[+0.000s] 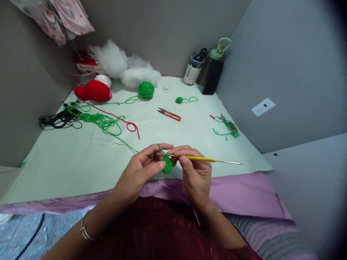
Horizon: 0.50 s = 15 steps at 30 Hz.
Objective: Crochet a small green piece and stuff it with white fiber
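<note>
Between the thumb and fingers of my left hand (143, 164) is a small round green crochet piece (167, 165). Green yarn (127, 144) runs over the left index finger and trails back to a loose tangle on the table. My right hand (196, 169) grips a crochet hook (202, 158) with a yellow handle and metal ends. The hook's left tip meets the top of the green piece, close to the left fingers. Its other end points right, over the table.
Orange-handled thread snips (173, 115) lie mid-table. Behind are a green yarn ball (146, 90), red stuffed piece (94, 91) and white stuffing (112, 59). Black cord (61, 118) lies left, yarn scraps (230, 129) right. A pen jar (192, 72), bottle (217, 54) and phone (213, 77) stand by the walls.
</note>
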Each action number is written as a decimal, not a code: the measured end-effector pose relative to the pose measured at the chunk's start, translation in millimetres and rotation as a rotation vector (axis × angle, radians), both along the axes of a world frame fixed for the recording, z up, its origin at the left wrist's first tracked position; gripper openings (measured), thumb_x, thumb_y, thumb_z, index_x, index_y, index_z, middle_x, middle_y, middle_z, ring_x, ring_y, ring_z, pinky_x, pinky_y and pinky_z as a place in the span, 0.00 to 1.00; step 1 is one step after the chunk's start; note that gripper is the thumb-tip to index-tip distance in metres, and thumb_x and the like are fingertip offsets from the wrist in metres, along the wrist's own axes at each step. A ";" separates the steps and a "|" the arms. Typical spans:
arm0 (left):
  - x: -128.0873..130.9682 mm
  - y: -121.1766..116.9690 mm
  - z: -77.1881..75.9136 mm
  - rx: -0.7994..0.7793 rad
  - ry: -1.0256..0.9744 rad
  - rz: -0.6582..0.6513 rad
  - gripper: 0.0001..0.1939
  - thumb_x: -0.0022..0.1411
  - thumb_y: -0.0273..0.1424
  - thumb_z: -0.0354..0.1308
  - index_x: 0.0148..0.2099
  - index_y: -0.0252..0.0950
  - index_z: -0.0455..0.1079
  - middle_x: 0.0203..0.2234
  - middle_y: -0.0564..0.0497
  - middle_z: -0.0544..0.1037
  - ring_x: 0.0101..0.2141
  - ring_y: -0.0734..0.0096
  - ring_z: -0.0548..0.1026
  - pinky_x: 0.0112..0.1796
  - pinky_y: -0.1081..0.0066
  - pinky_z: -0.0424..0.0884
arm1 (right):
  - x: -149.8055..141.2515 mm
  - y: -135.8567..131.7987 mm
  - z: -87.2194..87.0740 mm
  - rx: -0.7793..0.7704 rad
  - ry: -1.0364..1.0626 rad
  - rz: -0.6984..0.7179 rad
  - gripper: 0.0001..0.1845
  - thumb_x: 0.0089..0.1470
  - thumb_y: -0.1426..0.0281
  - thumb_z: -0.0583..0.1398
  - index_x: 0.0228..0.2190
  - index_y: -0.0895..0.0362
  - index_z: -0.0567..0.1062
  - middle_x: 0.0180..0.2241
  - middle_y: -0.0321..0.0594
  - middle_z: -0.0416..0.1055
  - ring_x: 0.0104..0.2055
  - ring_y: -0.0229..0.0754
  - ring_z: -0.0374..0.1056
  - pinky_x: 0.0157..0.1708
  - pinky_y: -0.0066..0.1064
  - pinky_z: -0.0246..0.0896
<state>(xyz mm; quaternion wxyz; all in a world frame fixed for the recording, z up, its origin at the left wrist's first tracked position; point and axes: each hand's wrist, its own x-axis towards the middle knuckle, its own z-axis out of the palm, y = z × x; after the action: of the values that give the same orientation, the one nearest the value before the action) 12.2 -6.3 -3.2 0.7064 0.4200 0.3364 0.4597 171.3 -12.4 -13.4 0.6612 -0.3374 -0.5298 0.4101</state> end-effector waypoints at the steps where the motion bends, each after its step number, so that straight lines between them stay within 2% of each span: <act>1: 1.2 -0.1 -0.4 -0.016 -0.010 0.008 0.17 0.65 0.33 0.70 0.56 0.48 0.82 0.38 0.53 0.82 0.42 0.70 0.79 0.47 0.72 0.72 | -0.5 0.1 -0.4 -0.001 -0.014 -0.010 0.09 0.67 0.71 0.63 0.41 0.48 0.85 0.39 0.38 0.82 0.39 0.39 0.75 0.35 0.31 0.72; 5: 5.7 -0.2 2.1 -0.071 -0.022 0.084 0.24 0.59 0.31 0.75 0.57 0.47 0.81 0.35 0.55 0.79 0.38 0.73 0.77 0.45 0.73 0.72 | 1.8 -2.9 -1.0 0.053 -0.150 -0.073 0.11 0.68 0.73 0.61 0.42 0.49 0.83 0.38 0.37 0.81 0.39 0.40 0.77 0.37 0.33 0.74; 8: 8.0 -0.8 5.1 -0.135 -0.065 0.102 0.27 0.59 0.31 0.75 0.61 0.45 0.79 0.36 0.53 0.79 0.39 0.72 0.76 0.44 0.73 0.72 | 4.1 -7.5 -3.2 0.256 -0.455 -0.189 0.15 0.66 0.77 0.62 0.48 0.48 0.83 0.43 0.40 0.81 0.44 0.43 0.78 0.41 0.36 0.76; 11: 7.7 -1.2 7.2 -0.239 -0.135 0.025 0.28 0.58 0.33 0.74 0.61 0.42 0.79 0.37 0.51 0.80 0.35 0.73 0.74 0.37 0.75 0.69 | 4.7 -9.5 -4.0 0.477 -0.692 -0.290 0.21 0.64 0.78 0.63 0.54 0.47 0.81 0.48 0.43 0.80 0.46 0.45 0.77 0.42 0.38 0.77; 13: 6.8 -1.1 7.9 -0.294 -0.174 -0.025 0.29 0.56 0.33 0.75 0.61 0.40 0.80 0.38 0.49 0.80 0.33 0.74 0.72 0.34 0.76 0.68 | 4.5 -7.7 -1.8 0.483 -0.659 -0.275 0.20 0.65 0.77 0.62 0.54 0.46 0.80 0.46 0.41 0.80 0.45 0.44 0.77 0.40 0.37 0.77; 15: 7.1 -1.2 8.2 -0.299 -0.186 -0.042 0.30 0.54 0.33 0.75 0.61 0.39 0.80 0.39 0.48 0.80 0.34 0.72 0.73 0.35 0.75 0.68 | 4.7 -5.1 0.8 0.394 -0.544 -0.206 0.18 0.66 0.77 0.61 0.51 0.46 0.82 0.42 0.39 0.80 0.42 0.42 0.77 0.39 0.36 0.77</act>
<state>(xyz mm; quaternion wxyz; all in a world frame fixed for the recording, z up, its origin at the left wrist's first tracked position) 19.3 -7.5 5.1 0.7985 0.2730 0.3254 0.4265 176.0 -17.4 -12.6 0.5862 -0.3519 -0.7188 0.1258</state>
